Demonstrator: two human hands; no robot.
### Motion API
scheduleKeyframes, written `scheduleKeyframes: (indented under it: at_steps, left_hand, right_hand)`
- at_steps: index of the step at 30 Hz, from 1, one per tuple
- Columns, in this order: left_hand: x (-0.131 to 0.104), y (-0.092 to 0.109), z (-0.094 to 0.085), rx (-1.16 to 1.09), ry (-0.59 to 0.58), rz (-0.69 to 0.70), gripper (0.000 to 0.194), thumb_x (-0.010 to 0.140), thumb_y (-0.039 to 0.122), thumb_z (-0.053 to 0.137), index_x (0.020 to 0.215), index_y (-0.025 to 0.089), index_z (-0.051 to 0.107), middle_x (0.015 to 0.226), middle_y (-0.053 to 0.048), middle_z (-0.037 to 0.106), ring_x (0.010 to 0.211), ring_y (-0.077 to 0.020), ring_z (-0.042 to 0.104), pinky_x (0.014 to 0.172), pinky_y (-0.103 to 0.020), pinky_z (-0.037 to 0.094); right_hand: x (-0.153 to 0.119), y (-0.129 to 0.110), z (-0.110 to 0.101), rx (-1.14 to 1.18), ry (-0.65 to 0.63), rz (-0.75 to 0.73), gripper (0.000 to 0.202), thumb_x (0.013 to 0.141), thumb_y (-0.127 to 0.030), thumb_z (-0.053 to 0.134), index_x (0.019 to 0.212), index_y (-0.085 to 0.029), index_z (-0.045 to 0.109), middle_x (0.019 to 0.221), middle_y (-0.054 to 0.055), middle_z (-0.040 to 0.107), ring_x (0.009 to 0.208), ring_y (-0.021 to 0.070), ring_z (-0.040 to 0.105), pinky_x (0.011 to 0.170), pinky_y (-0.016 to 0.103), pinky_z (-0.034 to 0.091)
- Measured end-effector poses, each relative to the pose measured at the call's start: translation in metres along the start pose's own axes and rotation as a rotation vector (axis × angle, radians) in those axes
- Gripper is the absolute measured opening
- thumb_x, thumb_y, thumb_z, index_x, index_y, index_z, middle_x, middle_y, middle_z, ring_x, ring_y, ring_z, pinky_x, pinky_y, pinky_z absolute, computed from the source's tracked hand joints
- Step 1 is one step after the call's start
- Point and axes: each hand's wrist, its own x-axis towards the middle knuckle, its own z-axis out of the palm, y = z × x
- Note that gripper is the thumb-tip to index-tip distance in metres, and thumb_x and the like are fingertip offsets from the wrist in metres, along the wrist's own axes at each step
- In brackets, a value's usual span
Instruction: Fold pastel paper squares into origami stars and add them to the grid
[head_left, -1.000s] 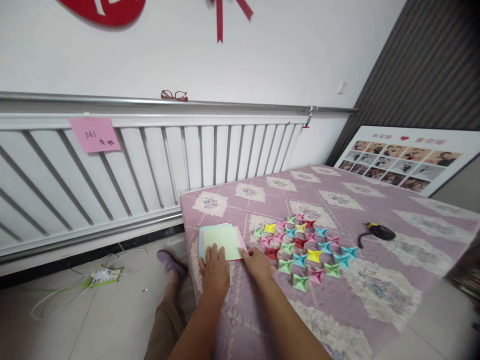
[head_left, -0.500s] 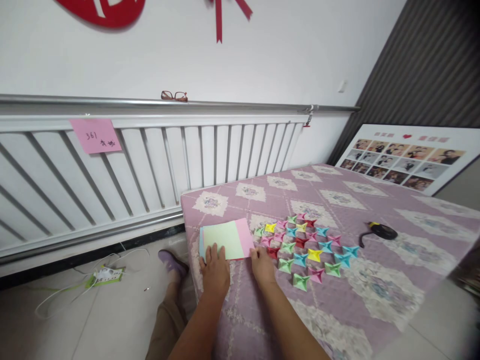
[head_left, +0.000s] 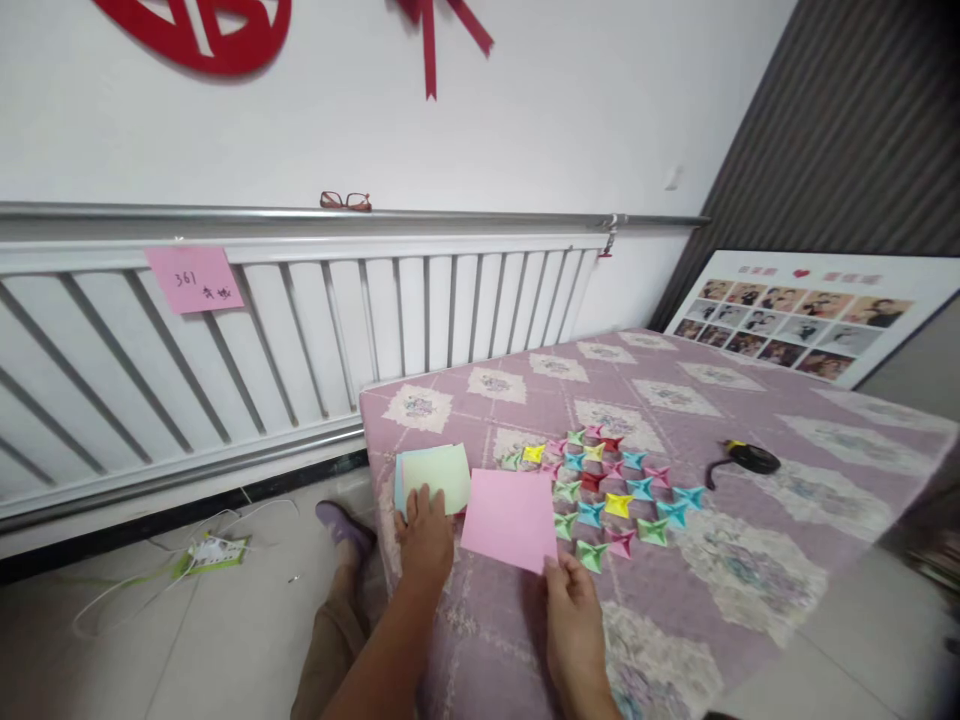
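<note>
The right hand [head_left: 574, 605], at the lower centre-right of the frame, has its thumb and fingers pinched together on the lower right corner of a pink paper sheet [head_left: 512, 515]; this sheet is in the lower centre, its upper left corner close beside a stack of coloured paper sheets [head_left: 439, 470], its right side covering part of the view of some folded paper stars [head_left: 618, 505]; whether it touches the counter [head_left: 495, 640] beneath is hard to tell. The left hand [head_left: 427, 535], left of the lower centre, rests palm down with its fingers stretched out, a little apart, on the lower edge of the stack; pale green is on top there, with light blue showing along the left and upper edges. The stars, in green, pink, yellow, blue and red, stand in loose rows right of the pink sheet; farther right on the purple floral cloth [head_left: 499, 383] lies a black object [head_left: 754, 458] with a yellow end and a dark strap.

A white radiator [head_left: 418, 310] runs across the left and middle of the frame, a pink note [head_left: 195, 280] on it at the left; eyeglasses [head_left: 346, 201] sit on the pipe [head_left: 487, 216] above; a photo board [head_left: 795, 272] leans at the right; a power strip [head_left: 214, 552] lies on the floor at lower left.
</note>
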Motion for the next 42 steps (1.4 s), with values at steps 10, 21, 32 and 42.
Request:
scheduleKeyframes:
  at_steps: [10,21,32,42]
  left_hand:
    - [-0.008,-0.001,0.001,-0.046,0.081,0.035,0.055,0.082,0.010,0.044,0.135,0.024,0.045,0.146,-0.008,0.037,0.136,-0.0287,0.025,0.106,-0.059,0.020]
    - [-0.098,-0.032,-0.006,-0.767,-0.010,0.179,0.040,0.095,0.030,0.029,0.126,0.019,0.051,0.136,-0.009,0.048,0.128,-0.0217,0.041,0.108,-0.044,0.034]
    - [-0.173,-0.022,-0.007,-0.306,0.044,0.511,0.073,0.067,0.006,0.056,0.137,0.023,0.041,0.142,-0.013,0.041,0.130,-0.0318,0.037,0.101,-0.052,0.039]
    - [-0.163,-0.018,-0.037,-0.446,-0.046,0.532,0.029,0.081,0.010,0.048,0.101,0.022,0.064,0.102,-0.008,0.067,0.099,-0.0228,0.060,0.092,-0.045,0.045]
  right_hand:
    - [-0.060,0.015,-0.072,0.293,-0.281,0.200,0.056,0.069,-0.054,0.065,0.113,-0.021,0.053,0.087,0.006,0.072,0.087,0.0241,0.067,0.079,0.032,0.051]
    - [-0.065,0.014,-0.068,0.315,-0.285,0.240,0.055,0.076,-0.051,0.060,0.119,-0.019,0.049,0.055,-0.005,0.054,0.048,0.0149,0.051,0.048,0.025,0.041]
    - [-0.063,0.011,-0.071,0.417,-0.342,0.339,0.057,0.072,-0.049,0.064,0.119,-0.021,0.046,0.062,-0.005,0.055,0.054,0.0144,0.053,0.052,0.025,0.045]
    - [-0.060,0.035,-0.104,0.346,-0.267,0.294,0.051,0.071,-0.055,0.065,0.107,-0.021,0.058,0.070,-0.001,0.064,0.064,0.0164,0.060,0.060,0.026,0.049]
